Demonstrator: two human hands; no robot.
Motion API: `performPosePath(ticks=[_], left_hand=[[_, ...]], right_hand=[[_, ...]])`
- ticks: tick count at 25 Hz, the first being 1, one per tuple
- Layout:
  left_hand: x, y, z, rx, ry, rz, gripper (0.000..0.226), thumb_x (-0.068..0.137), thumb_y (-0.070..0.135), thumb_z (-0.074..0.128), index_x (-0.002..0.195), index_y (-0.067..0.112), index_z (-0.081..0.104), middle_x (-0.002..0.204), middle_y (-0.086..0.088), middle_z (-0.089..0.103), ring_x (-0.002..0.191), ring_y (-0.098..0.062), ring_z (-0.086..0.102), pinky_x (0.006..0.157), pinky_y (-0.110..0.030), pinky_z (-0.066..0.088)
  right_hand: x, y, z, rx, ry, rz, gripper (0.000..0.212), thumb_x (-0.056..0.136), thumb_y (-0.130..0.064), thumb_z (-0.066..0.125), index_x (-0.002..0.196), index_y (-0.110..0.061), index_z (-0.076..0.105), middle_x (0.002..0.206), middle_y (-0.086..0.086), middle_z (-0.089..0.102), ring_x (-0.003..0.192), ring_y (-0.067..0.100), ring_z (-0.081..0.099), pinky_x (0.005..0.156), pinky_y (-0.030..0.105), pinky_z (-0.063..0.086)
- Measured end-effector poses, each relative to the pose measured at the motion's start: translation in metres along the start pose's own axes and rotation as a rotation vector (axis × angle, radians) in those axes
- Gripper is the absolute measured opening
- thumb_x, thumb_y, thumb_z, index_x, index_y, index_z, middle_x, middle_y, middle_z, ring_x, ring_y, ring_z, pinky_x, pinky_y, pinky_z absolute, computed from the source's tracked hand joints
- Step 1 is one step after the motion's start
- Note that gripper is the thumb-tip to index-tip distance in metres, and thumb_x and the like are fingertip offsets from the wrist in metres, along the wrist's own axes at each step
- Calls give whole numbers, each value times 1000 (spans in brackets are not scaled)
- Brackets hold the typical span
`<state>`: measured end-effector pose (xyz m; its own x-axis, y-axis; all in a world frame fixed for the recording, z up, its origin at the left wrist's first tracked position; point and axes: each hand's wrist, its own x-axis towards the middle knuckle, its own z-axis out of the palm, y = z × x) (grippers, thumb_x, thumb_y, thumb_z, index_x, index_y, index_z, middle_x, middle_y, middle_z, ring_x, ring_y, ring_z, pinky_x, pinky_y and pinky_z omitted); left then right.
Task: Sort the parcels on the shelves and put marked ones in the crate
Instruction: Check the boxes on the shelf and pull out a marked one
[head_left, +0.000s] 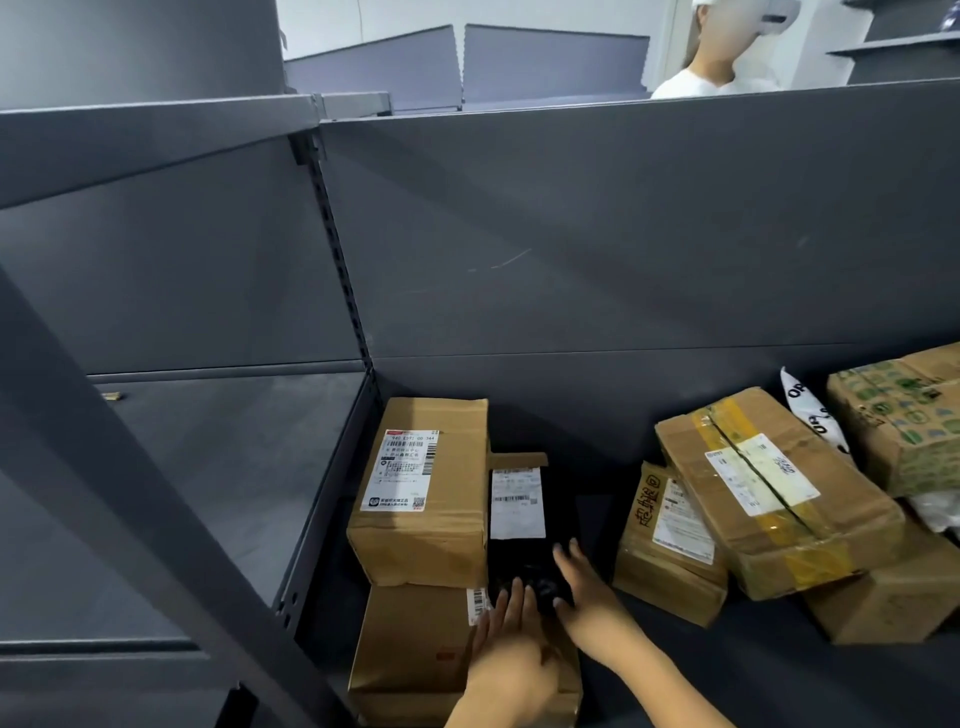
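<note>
Head view: left hand (511, 629) and right hand (576, 582), fingers spread, rest on the black parcel (524, 545) at the shelf (701, 670) front edge, neither clamped. Recommend gripping both sides, lifting level, checking its label (517, 503). No crate is visible.

Second person (722, 57) behind grey partition (623, 218)

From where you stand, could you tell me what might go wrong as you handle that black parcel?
1. The black parcel lies tight beside the tall cardboard box; pulling it out may drag or tip that box.
2. The left hand and right hand rest only on its near end, fingers spread, so the soft wrap could slip.
3. On the right, the taped box leans tilted across other parcels; a jolt to the shelf may slide it.
</note>
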<state>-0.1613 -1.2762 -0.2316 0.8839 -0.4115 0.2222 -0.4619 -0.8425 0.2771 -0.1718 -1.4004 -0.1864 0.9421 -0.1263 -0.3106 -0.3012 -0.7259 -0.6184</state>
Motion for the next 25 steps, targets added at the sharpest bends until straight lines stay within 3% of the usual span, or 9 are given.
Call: performPosePath(ticks=[2, 4, 7, 9, 11, 14, 17, 20, 25], left_hand=[[5, 0, 2, -49, -3, -37, 64, 82, 36, 35, 136, 4, 48, 151, 9, 22, 140, -11, 34, 108, -24, 34], [6, 1, 9, -56, -52, -58, 68, 80, 46, 22, 117, 12, 68, 139, 9, 36, 119, -6, 58, 102, -15, 36], [5, -1, 27, -5, -128, -74, 53, 92, 43, 17, 112, 17, 59, 146, 3, 43, 140, -10, 32, 115, -18, -6], [10, -14, 33, 24, -81, -6, 37, 84, 40, 31, 107, 17, 48, 142, 3, 50, 147, -12, 5, 115, -19, -9], [15, -19, 36, 65, 1, 22, 40, 97, 41, 18, 107, 16, 47, 157, 1, 23, 146, -8, -13, 116, -21, -8], [19, -21, 47, -19, 20, 73, 58, 99, 41, -3, 115, 14, 46, 159, 2, -16, 146, -10, -15, 116, -24, -8], [22, -20, 51, 6, 119, 89, 56, 99, 42, 6, 144, 15, 26, 159, 0, -16, 147, -12, -14, 117, -24, -7], [22, -25, 54, 11, 125, 113, 65, 79, 47, 35, 133, 11, 35, 159, -1, -15, 147, -12, -12, 117, -24, -6], [24, -34, 64, 17, 229, 189, 61, 95, 41, 17, 149, 15, 10, 160, -1, -12, 147, -12, -10, 117, -23, -2]], right_hand=[[2, 1, 6, -161, -53, -15, 60, 98, -11, 34, 151, -24, 8, 159, 0, -12, 146, 25, -12, 119, 36, 3], [3, 2, 12, -286, -70, -19, 56, 100, -16, 30, 151, -26, 10, 159, -2, -12, 146, 28, -15, 119, 41, -1], [7, 3, 15, -345, -75, 4, 54, 101, -26, 27, 151, -28, 8, 159, -4, -14, 146, 28, -16, 118, 43, -1], [13, 2, 13, -372, -84, 21, 54, 101, -29, 26, 151, -30, 7, 159, -5, -16, 146, 27, -16, 118, 43, -1], [17, 0, 10, -406, -85, 25, 54, 100, -30, 25, 151, -31, 5, 158, -6, -16, 146, 27, -16, 118, 45, -2], [20, -1, 8, -448, -77, 27, 57, 99, -28, 27, 150, -31, 5, 159, -6, -15, 146, 27, -16, 117, 47, -4], [23, -2, 11, -450, -67, 42, 57, 98, -28, 27, 150, -32, 4, 159, -7, -15, 145, 28, -16, 117, 48, -5], [26, 0, 8, -457, -95, 65, 59, 97, -31, 26, 150, -34, 1, 158, -8, -15, 145, 31, -18, 116, 52, -7], [25, -1, 8, -419, -122, 114, 56, 98, -35, 22, 148, -40, -2, 157, -13, -20, 145, 33, -15, 116, 54, -5]])
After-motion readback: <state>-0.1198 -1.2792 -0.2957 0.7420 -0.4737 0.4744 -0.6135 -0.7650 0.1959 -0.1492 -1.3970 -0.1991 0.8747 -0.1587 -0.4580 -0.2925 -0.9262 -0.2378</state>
